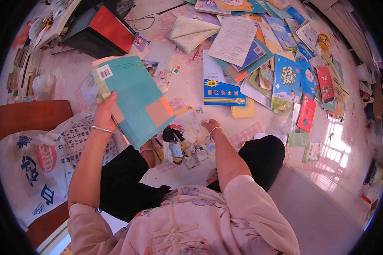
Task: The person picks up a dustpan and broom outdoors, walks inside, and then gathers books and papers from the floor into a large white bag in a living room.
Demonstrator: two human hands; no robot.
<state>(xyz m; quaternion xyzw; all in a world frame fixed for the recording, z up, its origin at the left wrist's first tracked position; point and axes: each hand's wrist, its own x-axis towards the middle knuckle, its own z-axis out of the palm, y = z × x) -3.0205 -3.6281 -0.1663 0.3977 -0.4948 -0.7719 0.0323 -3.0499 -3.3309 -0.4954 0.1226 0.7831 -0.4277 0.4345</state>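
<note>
My left hand grips the spine side of a teal paperback book with a barcode label. The book is raised above the floor, its back cover facing me, and more page edges or another thin book show behind it. My right hand reaches low over the floor with its fingers bent. Something small and pale may be at its fingertips, but it is too small to tell. Between my knees lies a heap of small odds and ends, including a black cloth-like item.
Books and papers spread over the floor ahead, among them a blue and white workbook, a loose printed sheet and a red booklet. A black and red box stands at the upper left. A white woven sack lies on a wooden chair at left.
</note>
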